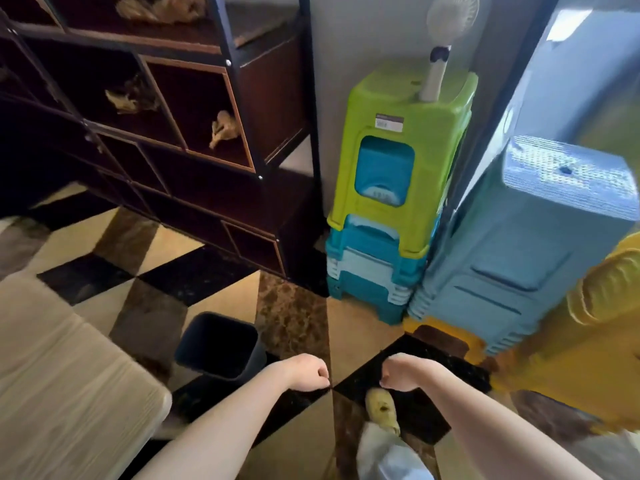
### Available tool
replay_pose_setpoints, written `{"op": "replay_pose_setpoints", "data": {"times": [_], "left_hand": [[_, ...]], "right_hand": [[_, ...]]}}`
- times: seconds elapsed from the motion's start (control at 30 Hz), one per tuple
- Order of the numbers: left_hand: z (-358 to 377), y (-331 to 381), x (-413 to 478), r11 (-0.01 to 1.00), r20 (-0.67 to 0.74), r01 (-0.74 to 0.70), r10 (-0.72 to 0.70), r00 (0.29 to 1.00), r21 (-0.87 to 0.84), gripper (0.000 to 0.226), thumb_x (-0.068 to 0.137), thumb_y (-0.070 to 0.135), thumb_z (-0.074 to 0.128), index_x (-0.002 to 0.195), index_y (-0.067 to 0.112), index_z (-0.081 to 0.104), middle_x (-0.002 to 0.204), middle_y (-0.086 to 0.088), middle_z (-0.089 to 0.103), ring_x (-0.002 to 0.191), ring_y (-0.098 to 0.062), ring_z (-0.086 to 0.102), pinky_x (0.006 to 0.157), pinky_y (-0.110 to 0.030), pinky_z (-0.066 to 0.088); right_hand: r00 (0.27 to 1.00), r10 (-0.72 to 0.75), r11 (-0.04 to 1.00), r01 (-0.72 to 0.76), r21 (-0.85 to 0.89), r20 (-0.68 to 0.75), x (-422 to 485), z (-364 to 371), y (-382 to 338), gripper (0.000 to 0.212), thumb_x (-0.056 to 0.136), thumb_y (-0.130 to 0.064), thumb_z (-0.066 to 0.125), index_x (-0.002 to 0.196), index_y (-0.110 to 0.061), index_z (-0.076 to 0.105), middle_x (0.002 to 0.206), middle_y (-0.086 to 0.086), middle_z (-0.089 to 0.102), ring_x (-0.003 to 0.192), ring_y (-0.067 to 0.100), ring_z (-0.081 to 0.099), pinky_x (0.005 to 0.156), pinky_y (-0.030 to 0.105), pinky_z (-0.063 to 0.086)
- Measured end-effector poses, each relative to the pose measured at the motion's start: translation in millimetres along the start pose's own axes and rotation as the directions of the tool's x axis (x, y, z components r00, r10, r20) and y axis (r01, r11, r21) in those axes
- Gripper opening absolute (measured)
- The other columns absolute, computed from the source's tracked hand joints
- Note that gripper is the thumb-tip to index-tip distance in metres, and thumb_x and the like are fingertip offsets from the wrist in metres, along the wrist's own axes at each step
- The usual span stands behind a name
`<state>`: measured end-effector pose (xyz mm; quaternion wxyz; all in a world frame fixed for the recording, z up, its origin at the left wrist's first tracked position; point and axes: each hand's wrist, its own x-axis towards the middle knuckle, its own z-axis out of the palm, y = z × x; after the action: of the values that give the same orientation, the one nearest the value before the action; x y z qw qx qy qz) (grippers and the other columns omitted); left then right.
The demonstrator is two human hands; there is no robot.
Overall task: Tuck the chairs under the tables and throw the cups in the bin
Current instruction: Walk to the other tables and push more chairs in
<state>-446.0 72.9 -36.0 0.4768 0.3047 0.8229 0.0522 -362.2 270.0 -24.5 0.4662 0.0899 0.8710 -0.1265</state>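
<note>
hands empty over the bin, no cup in sight

your fingers curl into loose fists on both sides. left hand (306, 372) and right hand (401, 372) hang close together, knuckles nearly facing, apart from each other. neither holds anything that shows; whether something small sits inside a fist, you cannot tell.

just left of and beyond the left hand: the dark bin (221, 346) on the patterned floor, mouth open, tilted a little toward you. its inside reads dark; contents cannot be made out, so no cup can be confirmed in it.

further left: the corner of a pale wood-grain table (65, 375). no chair shows beside or under it from here.

below the right hand: a yellow shoe (382, 410).

beyond: stacked plastic stools, green on teal (394, 188), a blue stack (540, 244), a yellow one (588, 341) at right. a handheld fan (440, 43) stands on the green stack. dark shelf unit (166, 126) at left.

judgement: empty hands by the bin suggest the cup step is at or near its end. the chairs are out of view, so their state stays open.
</note>
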Motion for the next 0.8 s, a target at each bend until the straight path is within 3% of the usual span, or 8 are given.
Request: {"op": "replay_pose_setpoints", "data": {"times": [0.1, 0.17, 0.27, 0.37, 0.5, 0.63, 0.73, 0.8], "left_hand": [[-26, -18, 26, 0.994, -0.002, 0.074, -0.074, 0.997, -0.085, 0.037, 0.096, 0.035, 0.044, 0.127, 0.019, 0.057, 0.130, -0.001, 0.056, 0.108, -0.018, 0.057, 0.086, -0.028, 0.045], [-47, -32, 44, 0.981, 0.001, 0.133, -0.135, 0.991, -0.143, 0.036, 0.096, 0.036, 0.043, 0.124, 0.019, 0.059, 0.116, -0.003, 0.058, 0.095, -0.018, 0.055, 0.082, -0.031, 0.045], [-77, -48, 66, 0.950, -0.046, 0.217, -0.233, 0.971, -0.226, 0.023, 0.097, 0.035, 0.041, 0.093, 0.018, 0.055, 0.089, 0.001, 0.044, 0.074, -0.016, 0.044, 0.074, -0.031, 0.036], [-101, -53, 72, 0.922, -0.071, 0.256, -0.287, 0.955, -0.289, 0.024, 0.097, 0.033, 0.041, 0.085, 0.016, 0.053, 0.076, -0.002, 0.048, 0.068, -0.020, 0.047, 0.068, -0.028, 0.034], [-117, -68, 70, 0.867, -0.074, 0.299, -0.355, 0.932, -0.398, 0.019, 0.098, 0.030, 0.039, 0.084, 0.019, 0.048, 0.090, -0.001, 0.048, 0.082, -0.016, 0.047, 0.075, -0.030, 0.036], [-124, -98, 69, 0.766, -0.021, 0.388, -0.462, 0.886, -0.512, 0.023, 0.098, 0.029, 0.038, 0.077, 0.021, 0.043, 0.084, 0.000, 0.043, 0.071, -0.014, 0.041, 0.075, -0.030, 0.032], [-128, -123, 70, 0.676, 0.025, 0.418, -0.509, 0.860, -0.607, 0.027, 0.100, 0.028, 0.038, 0.093, 0.010, 0.057, 0.098, -0.009, 0.056, 0.087, -0.019, 0.053, 0.079, -0.031, 0.041], [-132, -140, 69, 0.619, 0.040, 0.419, -0.530, 0.847, -0.665, 0.034, 0.099, 0.028, 0.039, 0.113, 0.008, 0.063, 0.114, -0.008, 0.064, 0.096, -0.020, 0.060, 0.079, -0.028, 0.046]], "right_hand": [[0.997, -0.070, 0.993, 0.066, -0.097, -0.035, 35, -48, -3, 0.039, 0.100, -0.027, 0.042, 0.130, -0.006, 0.055, 0.130, 0.016, 0.057, 0.119, 0.029, 0.053, 0.099, 0.035, 0.043], [0.993, -0.118, 0.984, 0.117, -0.134, -0.001, 69, -75, -2, 0.042, 0.099, -0.027, 0.043, 0.134, -0.005, 0.051, 0.136, 0.018, 0.053, 0.122, 0.030, 0.052, 0.101, 0.036, 0.043], [0.990, -0.136, 0.984, 0.140, -0.108, 0.047, 115, -124, 2, 0.049, 0.099, -0.025, 0.043, 0.143, -0.004, 0.039, 0.148, 0.015, 0.041, 0.134, 0.029, 0.042, 0.108, 0.035, 0.036], [0.975, -0.203, 0.960, 0.218, -0.179, 0.095, 143, -172, -7, 0.047, 0.098, -0.028, 0.042, 0.140, -0.007, 0.042, 0.142, 0.013, 0.047, 0.129, 0.030, 0.047, 0.105, 0.035, 0.039], [0.938, -0.278, 0.864, 0.339, -0.373, 0.206, 176, -217, -35, 0.041, 0.099, -0.030, 0.037, 0.126, -0.005, 0.055, 0.127, 0.014, 0.058, 0.114, 0.029, 0.056, 0.093, 0.035, 0.046], [0.891, -0.343, 0.780, 0.447, -0.438, 0.298, 210, -243, -74, 0.035, 0.100, -0.031, 0.035, 0.114, -0.007, 0.058, 0.115, 0.016, 0.056, 0.113, 0.030, 0.054, 0.089, 0.033, 0.044], [0.871, -0.328, 0.707, 0.483, -0.517, 0.367, 235, -259, -111, 0.044, 0.100, -0.031, 0.037, 0.126, -0.001, 0.054, 0.130, 0.017, 0.055, 0.118, 0.031, 0.053, 0.097, 0.035, 0.044], [0.860, -0.325, 0.651, 0.506, -0.566, 0.394, 258, -269, -139, 0.044, 0.100, -0.030, 0.037, 0.128, -0.001, 0.054, 0.131, 0.017, 0.055, 0.114, 0.029, 0.055, 0.092, 0.032, 0.044]]}}
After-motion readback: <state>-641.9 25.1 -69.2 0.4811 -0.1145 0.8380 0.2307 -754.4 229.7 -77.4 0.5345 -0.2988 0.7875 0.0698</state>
